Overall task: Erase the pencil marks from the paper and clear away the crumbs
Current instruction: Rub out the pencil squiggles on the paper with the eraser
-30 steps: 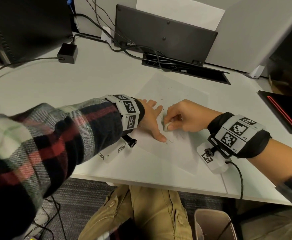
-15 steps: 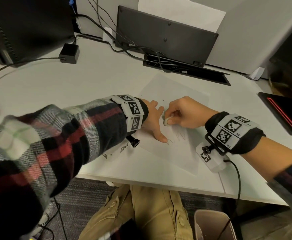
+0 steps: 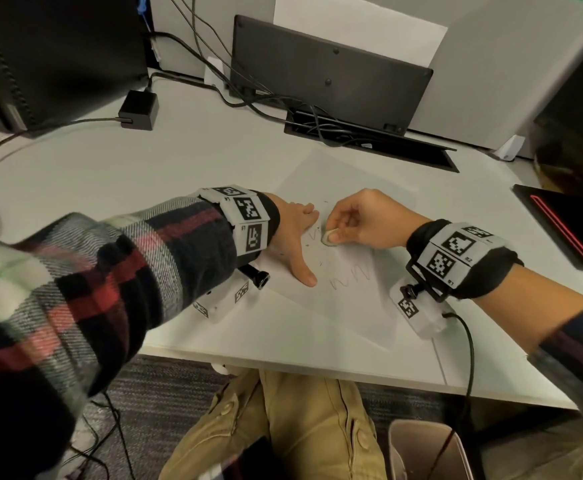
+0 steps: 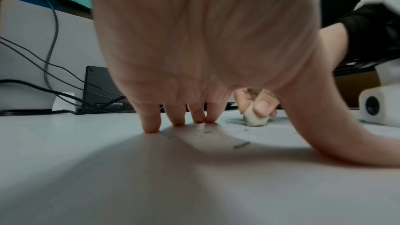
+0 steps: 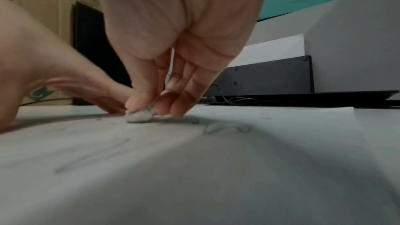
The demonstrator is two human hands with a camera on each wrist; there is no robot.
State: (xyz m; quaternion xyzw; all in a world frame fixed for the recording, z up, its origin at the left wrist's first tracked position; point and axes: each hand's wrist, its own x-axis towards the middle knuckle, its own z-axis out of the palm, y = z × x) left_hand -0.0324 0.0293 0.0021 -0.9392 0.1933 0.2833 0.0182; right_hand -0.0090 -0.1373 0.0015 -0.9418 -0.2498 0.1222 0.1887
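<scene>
A white sheet of paper [image 3: 345, 299] lies on the desk, with wavy pencil marks [image 3: 350, 277] near its middle. My right hand [image 3: 359, 220] pinches a small white eraser [image 3: 329, 236] [image 4: 255, 119] [image 5: 138, 116] between thumb and fingers, its tip pressed on the paper. My left hand [image 3: 293, 237] lies flat with spread fingers [image 4: 151, 122] pressing the sheet down just left of the eraser. Dark eraser crumbs [image 4: 241, 145] [image 3: 309, 245] lie scattered between the two hands.
A black monitor back [image 3: 328, 71] and a cable tray [image 3: 369, 140] stand behind the paper. A black power adapter [image 3: 139, 110] with its cable lies at the back left. A black pad with a red line [image 3: 567, 226] sits at the right. A bin [image 3: 432, 452] stands under the desk.
My right hand has rubbed the eraser a short way up and to the left across the marks, then back. More crumbs show on the paper. The left hand has stayed pressed flat.
</scene>
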